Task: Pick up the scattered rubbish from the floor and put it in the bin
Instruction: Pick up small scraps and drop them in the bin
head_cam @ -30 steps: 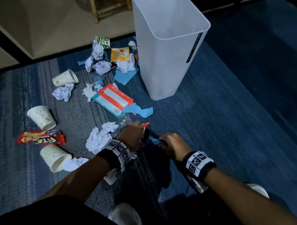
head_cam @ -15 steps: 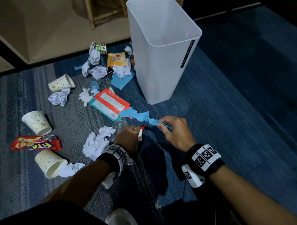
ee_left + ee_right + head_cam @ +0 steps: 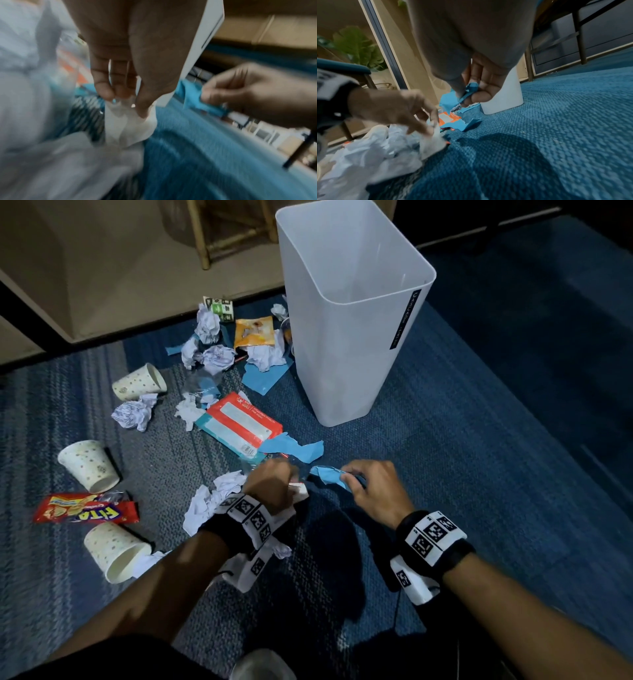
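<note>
A tall white bin [image 3: 352, 313] stands upright on the blue carpet, beyond both hands. My right hand [image 3: 371, 491] pinches a torn blue paper scrap [image 3: 330, 475] just above the floor; the same blue scrap [image 3: 469, 90] shows between thumb and fingers in the right wrist view. My left hand [image 3: 272, 486] pinches a crumpled white wrapper [image 3: 130, 121] between thumb and fingertips, beside a heap of crumpled white paper [image 3: 209, 501]. Another blue scrap [image 3: 294, 448] lies on the floor between the hands and the bin.
Rubbish lies scattered to the left: a red-and-teal packet [image 3: 239, 428], three dotted paper cups [image 3: 90, 465], a red snack wrapper [image 3: 87, 510], an orange packet [image 3: 255, 332], paper balls [image 3: 135, 412]. A wooden stool leg [image 3: 200, 237] stands behind. Bare carpet [image 3: 496, 474] extends right.
My right hand has lifted off the floor holding the blue scrap and drawn slightly right. The left hand has raised the white wrapper a little. The view has shifted closer to the bin.
</note>
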The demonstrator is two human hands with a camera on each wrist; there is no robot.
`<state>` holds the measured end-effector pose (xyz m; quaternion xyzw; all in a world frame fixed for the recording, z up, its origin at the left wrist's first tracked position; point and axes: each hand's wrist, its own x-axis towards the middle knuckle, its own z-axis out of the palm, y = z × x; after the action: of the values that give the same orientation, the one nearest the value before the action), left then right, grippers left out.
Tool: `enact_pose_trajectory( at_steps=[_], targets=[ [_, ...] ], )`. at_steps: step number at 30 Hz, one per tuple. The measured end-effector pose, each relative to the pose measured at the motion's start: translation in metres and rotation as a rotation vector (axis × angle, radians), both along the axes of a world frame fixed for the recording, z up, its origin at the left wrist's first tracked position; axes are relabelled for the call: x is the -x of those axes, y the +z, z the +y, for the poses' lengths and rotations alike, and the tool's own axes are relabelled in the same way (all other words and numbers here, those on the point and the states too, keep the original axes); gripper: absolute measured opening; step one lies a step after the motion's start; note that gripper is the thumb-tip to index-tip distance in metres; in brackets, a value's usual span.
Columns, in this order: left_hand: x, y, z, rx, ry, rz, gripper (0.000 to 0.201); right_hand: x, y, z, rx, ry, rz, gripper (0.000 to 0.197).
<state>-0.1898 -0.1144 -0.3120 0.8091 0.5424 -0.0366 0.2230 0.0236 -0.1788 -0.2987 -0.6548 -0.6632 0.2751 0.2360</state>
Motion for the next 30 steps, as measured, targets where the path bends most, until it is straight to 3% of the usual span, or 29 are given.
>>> enact_pose_trajectory(
  at_steps=[3, 8, 15, 20, 24, 30],
  targets=[
    [0.005, 0.024, 0.005, 0.0, 0.031, -0.184, 0.011, 0.003, 0.006, 0.001, -0.067, -0.044, 0.054, 0.01],
    [0.009, 0.087, 0.009, -0.244, 0.067, -0.46, 0.008, 0.002, 0.041, 0.009, -0.315, -0.151, 0.176, 0.007],
    [0.006, 0.175, 0.04, -0.535, 0.139, -0.741, 0.01, -0.006, 0.14, 0.032, -0.679, -0.289, 0.346, 0.005],
    [-0.003, 0.213, 0.051, -0.692, 0.181, -0.855, 0.008, -0.013, 0.205, 0.065, -0.932, -0.323, 0.312, 0.002],
    [-0.019, 0.225, 0.059, -0.749, 0.194, -0.903, 0.007, -0.015, 0.216, 0.106, -0.967, -0.354, 0.228, 0.003],
    [-0.043, 0.236, 0.088, -0.759, 0.192, -0.857, 0.011, -0.016, 0.191, 0.146, -0.79, -0.33, -0.016, 0.015]
  ],
)
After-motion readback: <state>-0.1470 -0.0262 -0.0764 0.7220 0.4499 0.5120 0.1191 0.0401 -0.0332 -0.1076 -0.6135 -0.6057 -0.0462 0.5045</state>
